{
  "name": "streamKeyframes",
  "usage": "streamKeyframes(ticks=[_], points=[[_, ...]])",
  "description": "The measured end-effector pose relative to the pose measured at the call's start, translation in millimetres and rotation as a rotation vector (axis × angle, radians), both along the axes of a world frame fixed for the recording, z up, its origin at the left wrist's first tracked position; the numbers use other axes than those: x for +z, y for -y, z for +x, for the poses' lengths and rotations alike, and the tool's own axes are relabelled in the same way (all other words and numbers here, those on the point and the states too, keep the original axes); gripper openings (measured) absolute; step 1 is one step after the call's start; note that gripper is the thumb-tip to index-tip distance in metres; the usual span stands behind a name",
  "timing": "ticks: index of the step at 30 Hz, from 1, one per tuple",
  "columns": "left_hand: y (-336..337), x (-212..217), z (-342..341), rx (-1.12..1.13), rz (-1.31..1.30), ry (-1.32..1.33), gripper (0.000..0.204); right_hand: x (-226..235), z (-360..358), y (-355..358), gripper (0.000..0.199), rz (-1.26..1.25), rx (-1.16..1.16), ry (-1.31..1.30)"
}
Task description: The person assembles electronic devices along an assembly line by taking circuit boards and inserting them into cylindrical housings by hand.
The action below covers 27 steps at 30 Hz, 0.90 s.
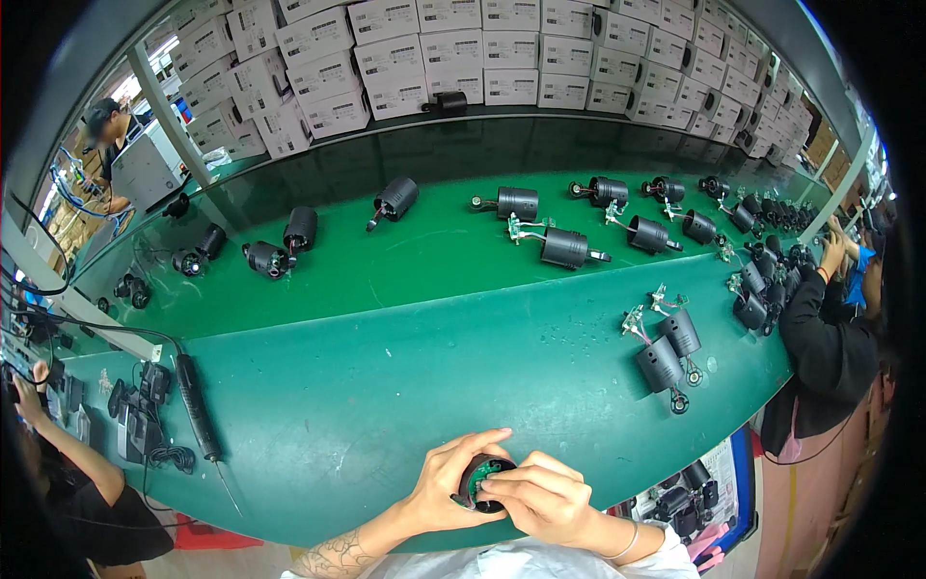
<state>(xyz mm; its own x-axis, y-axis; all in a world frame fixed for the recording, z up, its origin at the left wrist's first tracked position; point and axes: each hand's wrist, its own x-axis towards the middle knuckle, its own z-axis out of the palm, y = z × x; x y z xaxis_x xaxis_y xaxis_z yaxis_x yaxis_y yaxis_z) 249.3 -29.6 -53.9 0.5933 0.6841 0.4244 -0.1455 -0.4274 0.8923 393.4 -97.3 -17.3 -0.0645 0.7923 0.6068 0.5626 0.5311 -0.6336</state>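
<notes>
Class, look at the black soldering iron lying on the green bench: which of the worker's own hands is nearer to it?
Left. The left hand lies right of the soldering iron, with bare green mat between. The right hand sits farther right, beyond the round black housing both hands hold.

A small black cylindrical lamp housing (482, 482) sits at the near edge of the green bench (386, 386), its open end tipped up toward the camera, showing a green circuit board inside. Both hands cover most of its body.
</notes>
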Motion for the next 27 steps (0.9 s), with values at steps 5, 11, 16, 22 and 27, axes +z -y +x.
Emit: streamKeyframes(ticks=[5, 11, 16, 22, 27], points=[[1, -1, -4, -0.016, -0.029, -0.039, 0.081, 8, 13, -9, 0.018, -0.252, 0.177, -0.197], [1, 0, -3, 0.004, 0.003, -0.042, 0.081, 5, 9, -6, 0.018, -0.187, 0.156, -0.154], [-2, 0, -2, 0.004, 0.089, -0.02, 0.081, -2, 0, 0, 0.019, 0.021, 0.017, -0.001], [-2, 1, -6, -0.02, -0.018, -0.034, 0.081, 2, 10, -6, 0.02, -0.15, 0.16, -0.139], [-2, 6, -7, -0.021, -0.014, -0.029, 0.082, 7, 9, -3, 0.021, -0.13, 0.167, -0.079]])
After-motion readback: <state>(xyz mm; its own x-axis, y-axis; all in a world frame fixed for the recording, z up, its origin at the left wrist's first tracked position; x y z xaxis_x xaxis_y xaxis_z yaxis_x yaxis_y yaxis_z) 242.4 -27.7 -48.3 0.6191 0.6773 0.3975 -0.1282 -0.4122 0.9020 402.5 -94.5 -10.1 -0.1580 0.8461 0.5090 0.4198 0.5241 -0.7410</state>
